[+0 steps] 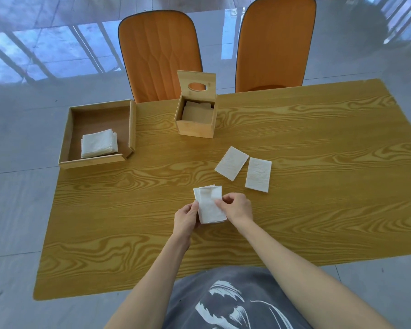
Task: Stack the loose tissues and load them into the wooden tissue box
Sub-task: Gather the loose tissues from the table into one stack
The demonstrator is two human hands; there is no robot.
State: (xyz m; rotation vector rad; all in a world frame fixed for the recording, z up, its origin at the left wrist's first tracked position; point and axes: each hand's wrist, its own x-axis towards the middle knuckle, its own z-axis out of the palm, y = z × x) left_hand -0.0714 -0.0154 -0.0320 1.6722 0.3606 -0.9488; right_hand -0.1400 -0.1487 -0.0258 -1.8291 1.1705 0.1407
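On the desk [294, 233], the left hand [185, 220] and right hand [237, 207] pinch a small, slightly uneven stack of white tissues [210, 206] by its side edges, fingers closed on it. Two loose tissues [231, 163] [258, 174] lie flat beyond, near the wooden tissue box [196, 125], whose lid stands open with tissues inside.

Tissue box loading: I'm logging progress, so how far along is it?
Done: the square wooden tissue box, lid up, already holds some tissues. In hand: the left hand and right hand square up a small white tissue stack. Left: two loose white tissues on the table, plus a pile in the wooden tray.
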